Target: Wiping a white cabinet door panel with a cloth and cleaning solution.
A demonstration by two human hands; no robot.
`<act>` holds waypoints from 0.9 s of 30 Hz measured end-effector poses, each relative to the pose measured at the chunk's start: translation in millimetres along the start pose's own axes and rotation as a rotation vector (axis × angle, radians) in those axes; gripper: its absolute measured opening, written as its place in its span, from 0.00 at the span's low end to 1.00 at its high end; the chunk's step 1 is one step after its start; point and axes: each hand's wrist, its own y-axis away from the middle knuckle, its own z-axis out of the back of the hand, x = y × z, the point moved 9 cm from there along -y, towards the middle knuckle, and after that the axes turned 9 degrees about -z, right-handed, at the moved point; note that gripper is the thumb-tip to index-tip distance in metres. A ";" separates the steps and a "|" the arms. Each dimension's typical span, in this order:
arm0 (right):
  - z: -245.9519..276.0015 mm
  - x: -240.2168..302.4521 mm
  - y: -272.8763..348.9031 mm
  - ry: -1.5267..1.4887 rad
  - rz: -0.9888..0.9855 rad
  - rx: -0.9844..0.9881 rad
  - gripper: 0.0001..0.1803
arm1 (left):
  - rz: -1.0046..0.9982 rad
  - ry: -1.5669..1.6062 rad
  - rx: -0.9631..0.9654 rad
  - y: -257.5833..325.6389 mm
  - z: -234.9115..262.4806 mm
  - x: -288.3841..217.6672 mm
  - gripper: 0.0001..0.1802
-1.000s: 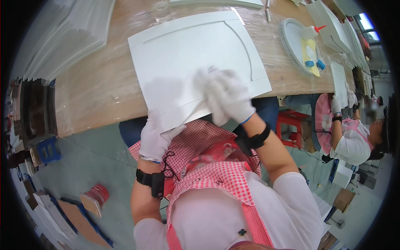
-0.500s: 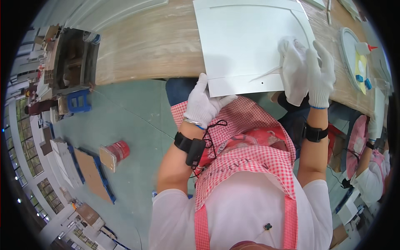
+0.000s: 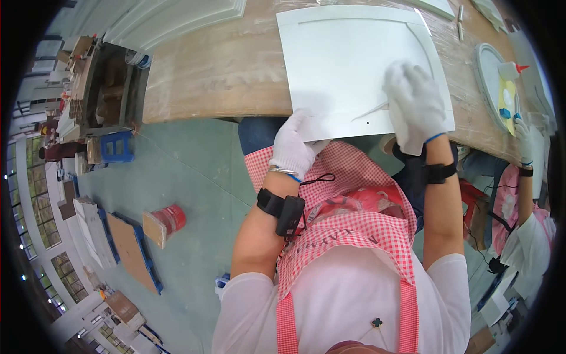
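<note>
A flat white panel (image 3: 348,65) lies on the table, its near edge jutting over the table edge towards me. My gloved left hand (image 3: 295,141) closes on the panel's near left corner, thumb on top and fingers partly hidden beneath. On the panel's right side, my gloved right hand (image 3: 417,97) is smeared by motion, so its fingers are unclear. Against it, a white cloth (image 3: 408,137) hangs down past the near edge. Left of the cloth, a thin white pointed strip (image 3: 370,111) lies on the panel near a small dark dot.
The wooden table (image 3: 218,82) seems covered in clear film. At right are a round white-rimmed piece (image 3: 484,79), a white bottle with a red tip (image 3: 512,70) and a co-worker's gloved hand (image 3: 525,141). A red bucket (image 3: 171,218) and blue stool (image 3: 117,146) stand on the floor.
My right hand has moved left from beside the cloth onto it, over the panel. My left hand stays at the corner. The co-worker's hand has moved up towards the round piece.
</note>
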 end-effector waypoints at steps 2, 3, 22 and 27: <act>-16.9 6.0 9.1 0.033 0.050 0.142 0.27 | -0.024 0.004 0.014 -5.0 6.5 -0.1 0.24; -19.7 8.8 16.6 0.011 0.086 0.179 0.27 | -0.096 -0.112 0.027 -5.0 11.0 -6.2 0.23; -17.3 140.0 116.8 -0.756 -0.104 1.240 0.31 | -1.272 -0.724 -0.123 61.2 -79.8 -168.9 0.09; -21.4 171.8 138.3 -0.660 -0.147 1.296 0.33 | -1.487 -0.891 -0.106 85.8 -124.9 -160.5 0.11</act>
